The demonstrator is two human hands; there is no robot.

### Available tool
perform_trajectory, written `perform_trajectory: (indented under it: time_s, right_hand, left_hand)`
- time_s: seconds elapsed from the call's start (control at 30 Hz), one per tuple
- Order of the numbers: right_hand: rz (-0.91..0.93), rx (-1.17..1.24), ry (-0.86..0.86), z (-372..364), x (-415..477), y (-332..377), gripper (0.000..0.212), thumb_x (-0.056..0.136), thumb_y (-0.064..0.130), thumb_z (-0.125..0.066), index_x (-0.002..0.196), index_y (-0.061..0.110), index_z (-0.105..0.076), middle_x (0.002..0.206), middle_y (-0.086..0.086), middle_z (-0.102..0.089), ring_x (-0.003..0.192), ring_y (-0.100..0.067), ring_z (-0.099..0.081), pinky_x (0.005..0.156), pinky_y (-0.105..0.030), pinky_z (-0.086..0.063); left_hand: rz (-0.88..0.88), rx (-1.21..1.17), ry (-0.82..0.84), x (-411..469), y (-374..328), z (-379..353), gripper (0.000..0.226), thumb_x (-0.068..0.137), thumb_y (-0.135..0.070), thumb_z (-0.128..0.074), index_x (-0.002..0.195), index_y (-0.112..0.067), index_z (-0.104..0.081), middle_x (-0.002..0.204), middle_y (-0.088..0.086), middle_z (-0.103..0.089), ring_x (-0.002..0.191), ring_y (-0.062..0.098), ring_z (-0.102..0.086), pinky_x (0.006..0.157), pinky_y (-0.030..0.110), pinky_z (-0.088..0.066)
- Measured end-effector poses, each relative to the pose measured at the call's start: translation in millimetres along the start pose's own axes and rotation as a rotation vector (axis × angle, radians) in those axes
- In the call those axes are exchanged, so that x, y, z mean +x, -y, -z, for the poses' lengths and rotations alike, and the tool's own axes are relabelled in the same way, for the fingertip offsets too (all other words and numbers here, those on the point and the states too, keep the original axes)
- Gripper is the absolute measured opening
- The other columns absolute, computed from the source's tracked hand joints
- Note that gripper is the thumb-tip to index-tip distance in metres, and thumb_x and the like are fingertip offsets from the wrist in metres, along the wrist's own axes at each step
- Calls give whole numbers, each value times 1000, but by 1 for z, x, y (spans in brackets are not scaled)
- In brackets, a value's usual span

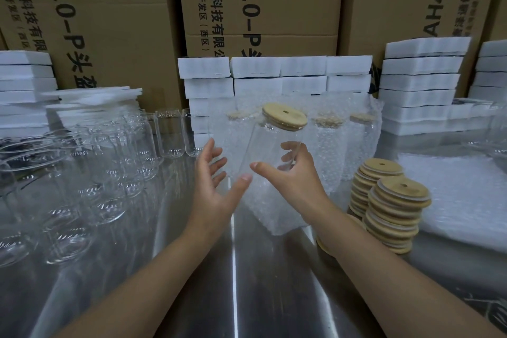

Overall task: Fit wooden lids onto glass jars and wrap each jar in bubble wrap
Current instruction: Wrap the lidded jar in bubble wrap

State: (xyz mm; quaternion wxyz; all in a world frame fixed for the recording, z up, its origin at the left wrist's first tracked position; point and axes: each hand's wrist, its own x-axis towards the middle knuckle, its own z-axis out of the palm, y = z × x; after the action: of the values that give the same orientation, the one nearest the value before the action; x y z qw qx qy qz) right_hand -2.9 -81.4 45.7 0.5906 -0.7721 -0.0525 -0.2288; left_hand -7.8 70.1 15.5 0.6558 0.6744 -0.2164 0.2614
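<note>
right hand (292, 173) grips tilted jar (263, 143) | wooden lid (284, 116) on | left hand (211, 181) spread beside | bubble wrap (274, 211) beneath

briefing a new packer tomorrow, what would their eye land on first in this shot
First, the glass jar with its wooden lid, held tilted at centre by the right hand while the left hand spreads open beside it. Next, the two stacks of wooden lids at right and the crowd of empty jars at left on the shiny table.
</note>
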Motion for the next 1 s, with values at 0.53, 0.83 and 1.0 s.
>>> perform_trajectory:
  time_s: [0.53,0.83,1.0]
  right_hand:
    - [34,-51,314,-10,-15,4,69,69,63,-71,128,46,-38,130,17,-27,132,-8,-32,102,-29,-36]
    - [28,-191,686,-6,-15,-10,113,55,57,-84,144,42,-17,143,19,-39,133,-3,-38,103,-19,-34]
    - [20,-56,534,-14,-19,-16,84,57,44,-88,122,38,-35,116,23,-58,103,13,-57,83,-6,-46]
  left_hand:
    - [27,13,52,1,27,-5,109,45,-52,-88,137,-55,-31,121,-13,-56,113,-2,-59,89,28,-54]
    - [41,-135,-260,6,-7,4,81,62,-65,-67,131,-54,-28,146,5,-45,129,21,-51,106,49,-44]
    - [-22,-123,-211,6,-16,3,90,64,-67,-66,139,-51,-19,152,-10,-32,138,8,-38,114,44,-34]
